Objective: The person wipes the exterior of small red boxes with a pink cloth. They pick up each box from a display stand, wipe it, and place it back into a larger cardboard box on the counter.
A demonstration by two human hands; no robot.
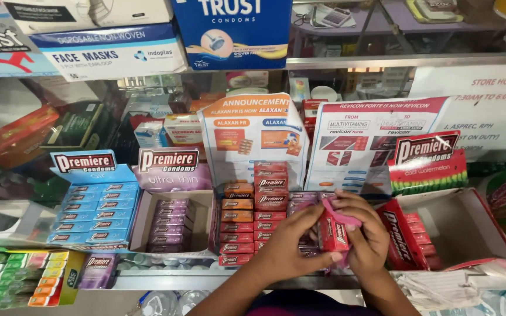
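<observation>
Room for moving is scant: display boxes stand edge to edge along the bench [165,281], whose metal front rail runs just under both wrists, and upright paper notices [253,137] close the back. The left hand [291,246] and the right hand [365,231] meet just above that rail, near the middle of the row, and both pinch one small red packet [334,234] between thumbs and fingertips; the right hand's fingers curl over its pink top end. The packet is held upright, clear of the boxes, in front of the stacked red cartons [270,193].

At the far left, a blue display box [92,219] holds flat blue packets in neat tiers. Beside it a purple display box [174,225] is only part full, with bare cardboard showing on either side of its stack. To the right, a red display box [458,225] is mostly empty: a single column of red packets leans against its left wall, the pale floor open beyond.

All the cartons are glossy printed card, with square corners.
</observation>
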